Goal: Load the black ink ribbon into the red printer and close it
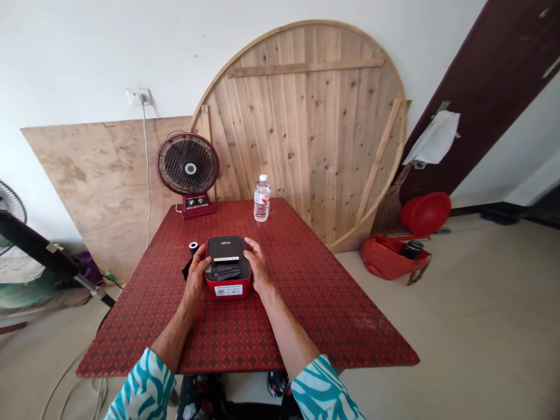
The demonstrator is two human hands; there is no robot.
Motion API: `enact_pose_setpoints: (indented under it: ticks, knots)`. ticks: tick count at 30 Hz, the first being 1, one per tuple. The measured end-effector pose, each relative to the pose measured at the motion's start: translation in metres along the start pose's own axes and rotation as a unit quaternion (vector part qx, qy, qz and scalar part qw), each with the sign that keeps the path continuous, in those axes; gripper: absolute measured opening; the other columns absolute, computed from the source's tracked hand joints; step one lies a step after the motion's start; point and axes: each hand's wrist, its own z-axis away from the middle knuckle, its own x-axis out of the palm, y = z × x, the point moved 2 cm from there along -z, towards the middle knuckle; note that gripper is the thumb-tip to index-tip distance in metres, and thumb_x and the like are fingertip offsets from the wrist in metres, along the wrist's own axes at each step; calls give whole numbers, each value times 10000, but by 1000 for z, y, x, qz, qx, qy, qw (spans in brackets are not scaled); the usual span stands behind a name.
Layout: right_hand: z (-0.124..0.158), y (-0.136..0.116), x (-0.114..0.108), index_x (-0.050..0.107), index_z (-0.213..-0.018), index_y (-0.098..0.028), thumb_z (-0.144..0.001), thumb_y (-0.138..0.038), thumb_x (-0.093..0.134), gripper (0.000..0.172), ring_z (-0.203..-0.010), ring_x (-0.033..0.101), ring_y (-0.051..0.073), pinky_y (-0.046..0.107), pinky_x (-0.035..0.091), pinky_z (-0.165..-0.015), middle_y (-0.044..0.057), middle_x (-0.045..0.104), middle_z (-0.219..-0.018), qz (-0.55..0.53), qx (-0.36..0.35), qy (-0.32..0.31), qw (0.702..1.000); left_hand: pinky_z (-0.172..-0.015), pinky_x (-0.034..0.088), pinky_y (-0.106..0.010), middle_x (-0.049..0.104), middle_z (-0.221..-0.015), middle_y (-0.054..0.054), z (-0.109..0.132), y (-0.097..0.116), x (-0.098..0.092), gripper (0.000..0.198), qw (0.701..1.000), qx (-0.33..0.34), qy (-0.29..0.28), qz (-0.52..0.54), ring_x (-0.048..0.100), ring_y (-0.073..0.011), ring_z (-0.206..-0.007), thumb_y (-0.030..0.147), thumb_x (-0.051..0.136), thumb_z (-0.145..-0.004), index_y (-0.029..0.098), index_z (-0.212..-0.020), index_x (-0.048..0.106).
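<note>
A red and black label printer (229,245), boxy with rounded corners, sits on the red patterned table (306,326). My left hand (198,269) wraps its left side, the thumb resting on the top edge. Against the right side, my right hand (258,265) grips it with the thumb on the lid. A dark slot with a pale strip shows in its top, and a white printed sticker is on its front. Just behind my left hand stands a small roll (193,247) with a white end. Something black lies partly hidden beside that roll.
At the table's back left is a dark red fan (189,166); a water bottle (262,199) stands right of it. A round wooden board (301,128) leans on the wall. Right on the floor are a red bag (380,256) and a red basin (426,213).
</note>
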Motion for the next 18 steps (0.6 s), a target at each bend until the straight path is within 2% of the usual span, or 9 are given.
enact_pose_setpoints:
  ticks: [2, 6, 11, 18]
  knots:
    - [1, 6, -2, 629, -1134, -261, -684, -364, 661, 462, -1064, 631, 224, 379, 480, -936, 18, 711, -1126, 0, 0, 6, 1000, -758, 510, -278, 682, -1182, -57, -1, -2, -4, 606, 1000, -1, -18, 20, 670, -209, -953, 314, 708, -680, 216, -1262, 570]
    - [6, 25, -8, 644, -1112, -252, -732, -522, 623, 467, -977, 647, 225, 360, 490, -848, 22, 721, -1072, -6, 33, 58, 998, -842, 504, -316, 623, -1308, -55, -7, -1, -12, 631, 998, -2, -68, 19, 596, -265, -1152, 202, 659, -591, 220, -1219, 602]
    - [13, 34, -13, 679, -1040, -240, -741, -573, 597, 456, -961, 642, 214, 330, 478, -821, 23, 727, -1046, 22, 8, 79, 997, -861, 504, -328, 560, -1393, -67, -14, 1, -17, 725, 996, -9, -86, -8, 544, -292, -1226, 167, 630, -554, 223, -1275, 577]
    - [14, 35, -13, 673, -1054, -224, -734, -575, 598, 482, -864, 647, 202, 316, 474, -754, 28, 735, -962, 20, 22, 85, 996, -906, 493, -346, 515, -1442, -66, -10, 3, -17, 787, 994, -48, -97, -19, 550, -283, -1221, 172, 639, -571, 247, -1346, 526]
